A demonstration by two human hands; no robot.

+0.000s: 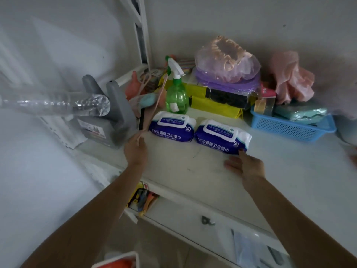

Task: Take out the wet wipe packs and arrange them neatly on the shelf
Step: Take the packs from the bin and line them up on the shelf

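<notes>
Two blue-and-white wet wipe packs lie flat side by side on the white shelf [193, 171]. The left pack [172, 126] sits just in front of a green spray bottle. The right pack [223, 136] lies a little nearer to me. My left hand [135, 149] is at the left pack's near left corner, fingers pinched on a thin pink strap [154, 107] that runs up toward the clutter. My right hand [244, 166] rests flat on the shelf, fingertips touching the right pack's near right corner, holding nothing.
Behind the packs stand a green spray bottle [176, 93], yellow boxes [214, 106], a purple bag [228, 66] and pink cloth [291, 78]. A blue basket [289, 128] sits at the right. Grey holders [116, 109] stand at the left. A drawer [143, 200] below is ajar.
</notes>
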